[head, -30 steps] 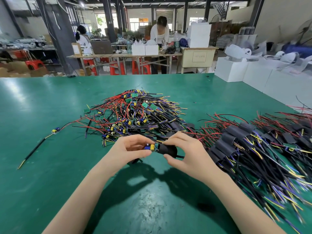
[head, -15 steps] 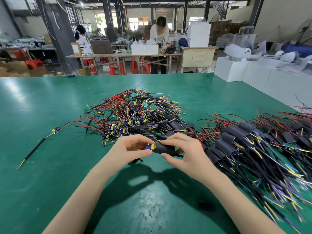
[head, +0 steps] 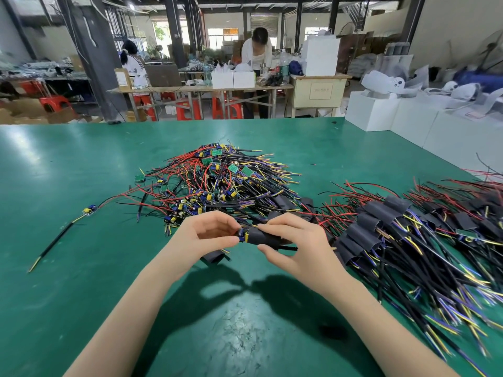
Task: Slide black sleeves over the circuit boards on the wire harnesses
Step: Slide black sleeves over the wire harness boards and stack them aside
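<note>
Over the last second the black sleeve [head: 262,237] has crept leftward along the circuit board [head: 243,236]. Earlier a clear stretch of blue and yellow parts stood bare between the two hands; now only a small blue and yellow tip shows at the sleeve's left mouth. In my judgement this piece is nearly covered, and a short further push should finish it.

The left hand [head: 208,235] pinches the bare end of the board between thumb and fingertips. The right hand [head: 294,244] grips the sleeve, fingers curled over its top and thumb beneath. Both are held just above the green bench [head: 81,268], in front of the person and near the front edge of the unsleeved pile of harnesses [head: 217,180].

The sleeve's long axis runs roughly left to right, its right end tipped slightly lower. Its open mouth faces left, toward the left hand, and a black wire trails out of its right end. A heap of finished, sleeved harnesses [head: 394,227] lies to the right, and a spare sleeve [head: 213,257] rests on the bench beneath the left hand.
</note>
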